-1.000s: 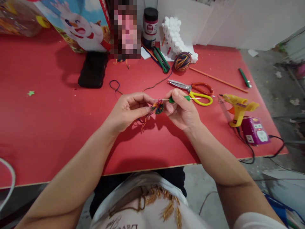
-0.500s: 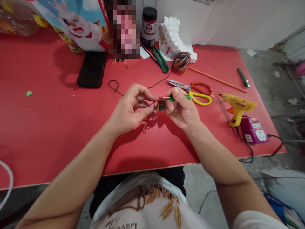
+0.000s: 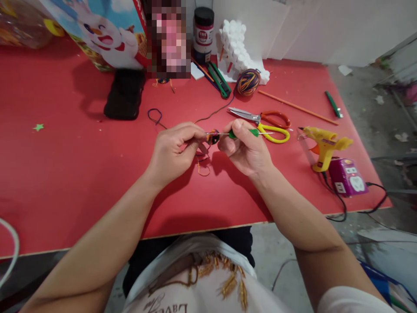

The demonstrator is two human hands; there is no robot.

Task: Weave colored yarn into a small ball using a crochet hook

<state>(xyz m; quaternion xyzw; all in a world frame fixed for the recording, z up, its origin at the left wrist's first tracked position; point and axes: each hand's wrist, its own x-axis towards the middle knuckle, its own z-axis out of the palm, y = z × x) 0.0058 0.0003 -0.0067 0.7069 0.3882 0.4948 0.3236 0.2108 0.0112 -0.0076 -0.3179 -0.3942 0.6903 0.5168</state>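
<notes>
Between my hands is a small crocheted piece (image 3: pixel 213 137) of multicoloured yarn, dark and orange. My left hand (image 3: pixel 177 150) pinches its left side, fingers closed. My right hand (image 3: pixel 247 148) is closed around the green handle of a thin metal crochet hook (image 3: pixel 245 133), whose shaft points left and meets the piece. Loose yarn ends (image 3: pixel 203 169) dangle below the piece. From the left hand a strand runs up to a multicoloured yarn ball (image 3: pixel 248 82). The exact spot where the hook tip sits is hidden at the left fingertips.
Scissors (image 3: pixel 273 126) with red and yellow handles lie just beyond my right hand. Farther right are a yellow glue gun (image 3: pixel 324 145) and a purple power box (image 3: pixel 348 177). A black phone (image 3: pixel 125 94), green cutter (image 3: pixel 219 80), dark jar (image 3: pixel 203 34) and white model (image 3: pixel 239 48) sit at the back.
The crocheted piece has turned and shifted slightly up and left. My left fingers have changed their grip and moved to the left, and the loose ends hang differently. The right hand has barely moved.
</notes>
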